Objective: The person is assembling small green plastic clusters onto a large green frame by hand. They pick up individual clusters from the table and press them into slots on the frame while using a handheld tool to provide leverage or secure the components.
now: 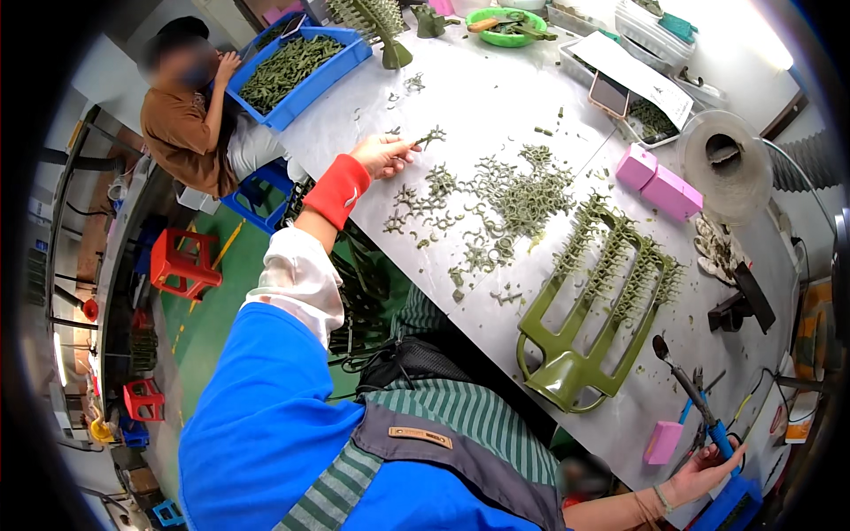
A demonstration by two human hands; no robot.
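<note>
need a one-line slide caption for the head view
Left hand pinches a small green piece over a grey table; right hand holds a blue-handled tool.

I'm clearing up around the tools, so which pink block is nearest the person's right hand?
The lone pink block, just up and left of the right hand; the end-to-end pair of pink blocks lies farther off, past the green frame.

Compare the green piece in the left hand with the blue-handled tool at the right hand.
The green piece is small and branched; the blue-handled tool is longer and rod-like. The piece is olive green, the tool dark and blue. The left hand pinches the piece; the right hand is at the tool's blue end.
</note>
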